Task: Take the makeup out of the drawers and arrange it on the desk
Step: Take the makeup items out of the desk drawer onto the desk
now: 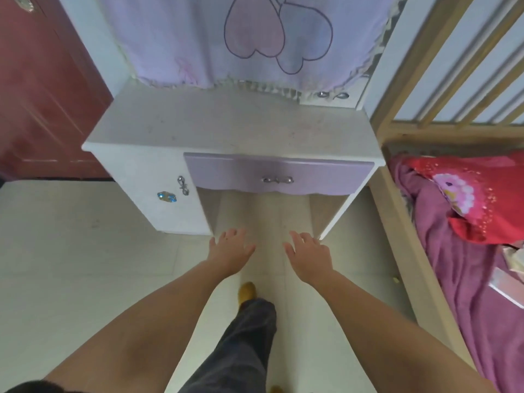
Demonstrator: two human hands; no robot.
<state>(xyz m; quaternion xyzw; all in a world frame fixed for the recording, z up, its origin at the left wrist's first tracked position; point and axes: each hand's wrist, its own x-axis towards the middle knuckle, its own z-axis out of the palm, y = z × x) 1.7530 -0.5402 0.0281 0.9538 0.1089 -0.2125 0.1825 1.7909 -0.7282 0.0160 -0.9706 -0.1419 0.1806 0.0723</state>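
Empty grips (pixel 232 251) (pixel 310 255) below shut drawer (pixel 279 174)

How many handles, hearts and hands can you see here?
Handles: 4, on the purple drawer, on the white door, and two under the cloth
Hearts: 2, pink and purple
Hands: 2, left hand and right hand
Total: 8

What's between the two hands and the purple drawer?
Nothing in the head view: only bare floor tiles lie between the open left hand, right hand and the shut purple drawer.
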